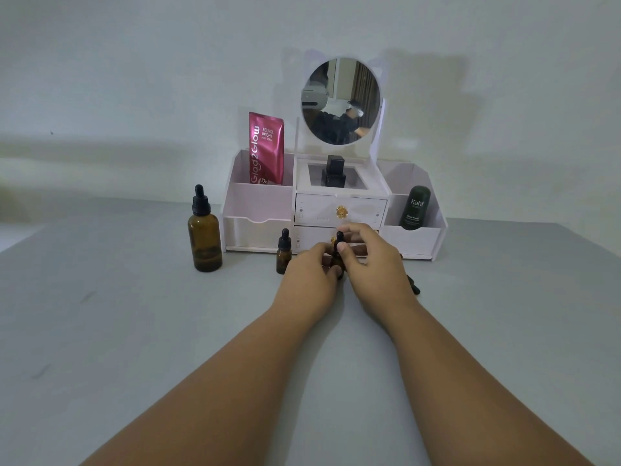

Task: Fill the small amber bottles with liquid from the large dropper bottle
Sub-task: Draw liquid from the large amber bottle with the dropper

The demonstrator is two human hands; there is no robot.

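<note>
Firstly, small amber bottle: stood upright just in front of the lower middle drawer of the white organizer, held between both hands, with its black dropper cap on; its base was hidden by the fingers, so whether it touched the tabletop could not be told.
Left hand: was in front of the organizer's centre, with its fingers curled round the body of the small amber bottle.
Right hand: was just right of the left hand, in front of the organizer's drawers, with thumb and fingers pinching the collar of the dropper cap.
Second small amber bottle: stood upright and capped, just in front of the organizer, left of its drawers and close beside the left hand.
Large dropper bottle: stood upright with its dropper in place, just beside the organizer's left end, untouched and well apart from both hands.
Black object: lay in front of the organizer's right half, mostly hidden behind the right hand; too little showed to name it.
Round mirror: rose from the organizer's back, above the centre.
Pink sachet: stood in the organizer's left compartment, marked Glad2Glow.
Black bottle: sat in the organizer's middle top compartment.
Dark green Kahf bottle: stood in the organizer's right compartment.
Gold knob: was on the organizer's upper drawer.
Grey table: carried the organizer and all three amber bottles' area.
</note>
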